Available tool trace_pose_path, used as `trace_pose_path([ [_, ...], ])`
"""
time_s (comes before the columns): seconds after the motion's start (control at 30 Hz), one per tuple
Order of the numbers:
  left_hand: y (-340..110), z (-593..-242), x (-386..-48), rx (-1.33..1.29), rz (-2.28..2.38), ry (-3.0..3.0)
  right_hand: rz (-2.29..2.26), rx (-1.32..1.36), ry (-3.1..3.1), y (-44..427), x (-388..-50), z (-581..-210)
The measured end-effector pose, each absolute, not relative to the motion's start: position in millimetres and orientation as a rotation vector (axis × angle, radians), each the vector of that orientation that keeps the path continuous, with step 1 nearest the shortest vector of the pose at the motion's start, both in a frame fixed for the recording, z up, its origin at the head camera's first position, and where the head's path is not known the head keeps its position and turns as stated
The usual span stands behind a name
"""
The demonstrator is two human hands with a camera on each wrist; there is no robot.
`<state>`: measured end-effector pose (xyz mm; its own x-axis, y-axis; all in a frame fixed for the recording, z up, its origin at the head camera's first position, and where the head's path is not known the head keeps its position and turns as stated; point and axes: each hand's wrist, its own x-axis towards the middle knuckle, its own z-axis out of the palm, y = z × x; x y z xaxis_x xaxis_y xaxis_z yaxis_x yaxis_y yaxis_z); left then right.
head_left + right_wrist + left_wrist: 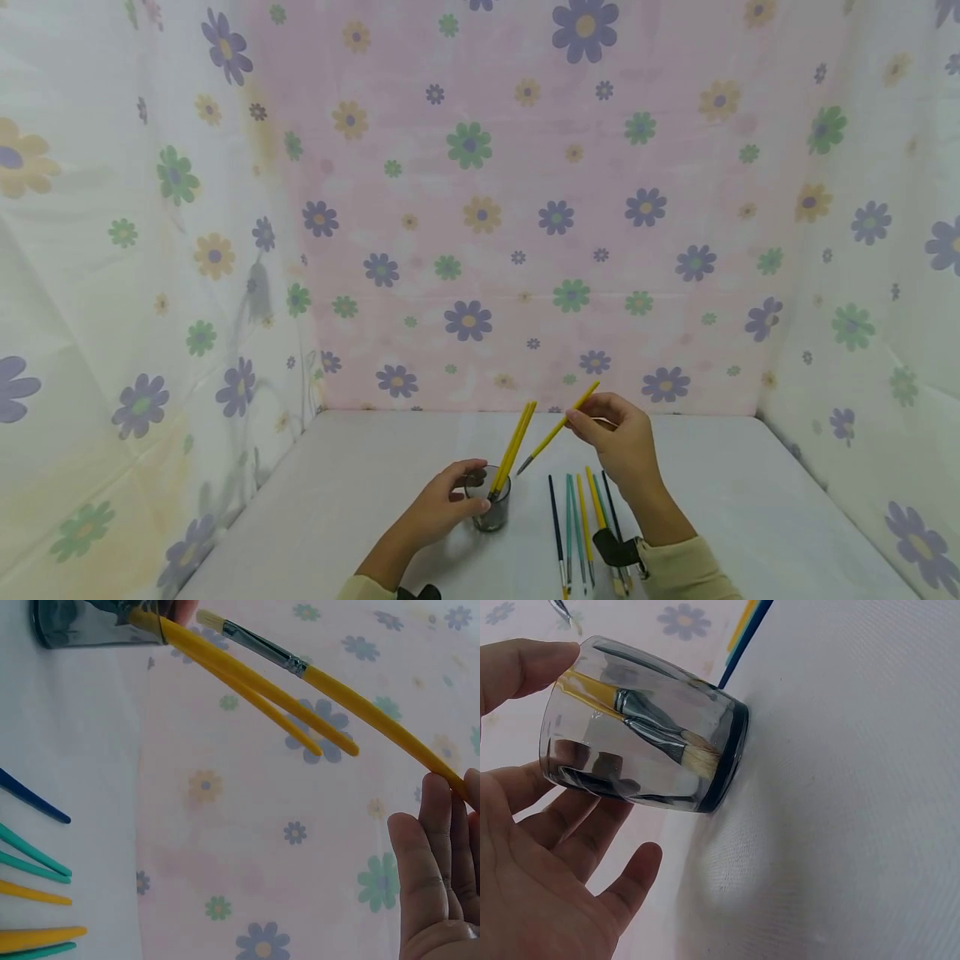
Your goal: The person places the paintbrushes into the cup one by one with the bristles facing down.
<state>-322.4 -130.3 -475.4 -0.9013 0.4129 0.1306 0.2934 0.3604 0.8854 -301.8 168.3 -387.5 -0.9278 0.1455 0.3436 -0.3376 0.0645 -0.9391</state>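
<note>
Right hand (618, 433): thumb and fingertips pinching a yellow-handled paintbrush (551, 437) near the top of its handle, a short end poking out above the fingers. Brush is in the air, slanted, pale bristles down and pointing toward the glass (491, 518); tip is just beside the rim, not touching.

Left hand (442, 507): curled around the glass at the rim, thumb on 1 side, fingers on the other, little finger sticking out clear. Can't tell if the glass base touches the table.

Inside the glass: 2 yellow brushes (514, 446), bristles down near the bottom, handles leaning out over the rim toward my right side.

Right of the glass, a row of brushes on the table, handle ends away from me: a dark blue brush (555, 517), 2 teal brushes (569, 525), a yellow brush (584, 525), then more in mixed colors, partly hidden by the black strap (617, 547) at my right wrist.

Further out: tan sleeves (686, 571), white-covered table (397, 450), pink flowered backdrop (495, 175) behind, pale flowered panels (82, 292) at the 2 sides.
</note>
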Motion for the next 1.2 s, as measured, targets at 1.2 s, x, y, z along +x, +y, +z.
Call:
trace_pose_path([
  [1.2,-132.1,-477.5,-324.8,0.702,1.581,2.434,1.797,0.222,-2.299,117.7,-307.1,-433.2],
])
